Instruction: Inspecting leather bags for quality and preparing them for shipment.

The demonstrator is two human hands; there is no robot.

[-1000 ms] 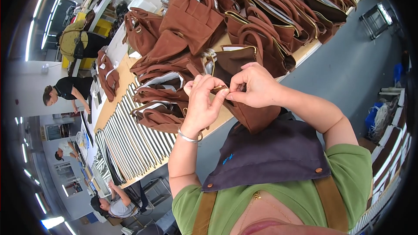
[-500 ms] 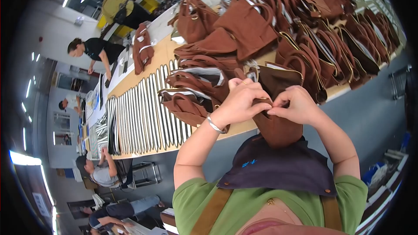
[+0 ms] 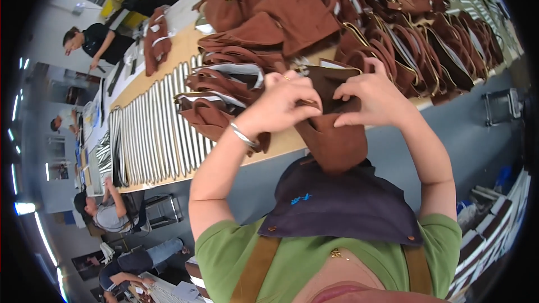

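A brown handbag point(image 3: 337, 148) stands open at the table's edge, close against my dark apron, its dark lining showing. My left hand point(image 3: 287, 100) pinches the near left part of its opening between thumb and fingers. Over the right side of the opening is my right hand point(image 3: 375, 96), its thumb and index finger spread apart, with nothing visible between them. The right thumb tip lies near the bag's front edge; whether it touches, I cannot tell. Just left of my left wrist, more brown bags point(image 3: 210, 118) with pale linings lean together.
Many brown bags with gold zips point(image 3: 415, 59) crowd the table to the right and back. Long black-and-white strips point(image 3: 163, 129) lie in a row at left. Co-workers point(image 3: 109, 45) are at the table's far left. A stool point(image 3: 499, 106) stands at right.
My right hand has come away from my left, its pinch opened into spread fingers. The left keeps its pinch on the bag. The view has shifted, so everything sits further left and higher.
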